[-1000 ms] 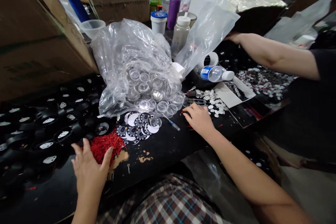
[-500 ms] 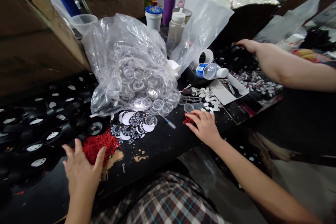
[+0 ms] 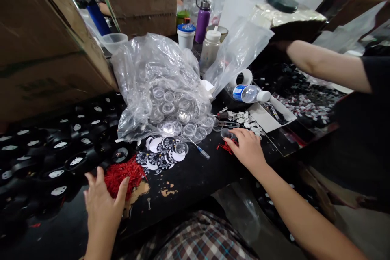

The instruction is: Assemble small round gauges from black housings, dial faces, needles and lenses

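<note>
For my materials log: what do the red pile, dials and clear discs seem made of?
Red pile: perhaps plastic, thin strands, finish unclear. Dials: likely paper or card, matte, thin, printed. Clear discs: probably hard plastic, glossy, transparent with glints.

The right hand (image 3: 249, 148) now touches the clear disc (image 3: 224, 133) that lay beyond it 0.5 s ago.

purple bottle (image 3: 202, 24) upright | blue-topped white tub (image 3: 185, 40) beside it | clear bottle (image 3: 249, 94) on its side | cardboard box (image 3: 146, 6)
</note>
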### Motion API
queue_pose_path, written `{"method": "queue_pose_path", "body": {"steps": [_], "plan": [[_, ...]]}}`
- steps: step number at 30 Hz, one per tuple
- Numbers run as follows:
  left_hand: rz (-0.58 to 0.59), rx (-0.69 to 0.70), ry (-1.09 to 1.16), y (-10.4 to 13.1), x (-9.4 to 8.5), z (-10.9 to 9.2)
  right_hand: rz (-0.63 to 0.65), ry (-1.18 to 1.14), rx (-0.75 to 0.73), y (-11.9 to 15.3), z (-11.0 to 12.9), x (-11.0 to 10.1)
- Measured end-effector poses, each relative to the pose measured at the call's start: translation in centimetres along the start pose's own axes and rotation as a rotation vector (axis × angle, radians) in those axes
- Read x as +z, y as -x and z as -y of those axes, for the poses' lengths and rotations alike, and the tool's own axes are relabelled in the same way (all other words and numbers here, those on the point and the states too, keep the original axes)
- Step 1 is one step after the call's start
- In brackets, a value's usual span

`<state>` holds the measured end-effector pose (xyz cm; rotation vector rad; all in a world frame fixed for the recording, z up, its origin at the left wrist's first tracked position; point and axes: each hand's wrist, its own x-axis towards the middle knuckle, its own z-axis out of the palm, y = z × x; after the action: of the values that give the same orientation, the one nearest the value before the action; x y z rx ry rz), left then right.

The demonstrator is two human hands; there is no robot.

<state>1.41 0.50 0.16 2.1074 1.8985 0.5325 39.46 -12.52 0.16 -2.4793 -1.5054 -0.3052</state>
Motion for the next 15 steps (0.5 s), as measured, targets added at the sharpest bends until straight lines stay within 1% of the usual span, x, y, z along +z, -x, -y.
{"method": "queue_pose_path", "body": {"steps": [2, 6, 10, 13, 15], "plan": [[-0.016, -0.004, 0.009, 0.2, 0.2, 0.4, -0.001, 0.027, 0.02, -0.9, 0.5, 0.4], [-0.042, -0.003, 0.03, 0.4, 0.9, 1.6, -0.022, 0.034, 0.013, -2.0, 1.1, 1.3], [-0.063, 0.013, 0.065, 0.4, 1.6, 2.5, -0.056, 0.002, 0.004, -2.2, 0.9, 1.0], [-0.114, 0.027, 0.102, 0.6, 2.0, 3.2, -0.068, -0.081, -0.058, -2.0, 0.9, 0.7], [-0.147, 0.029, 0.127, 0.9, 2.2, 3.7, -0.099, -0.204, -0.106, -2.2, 1.5, 1.3]]}}
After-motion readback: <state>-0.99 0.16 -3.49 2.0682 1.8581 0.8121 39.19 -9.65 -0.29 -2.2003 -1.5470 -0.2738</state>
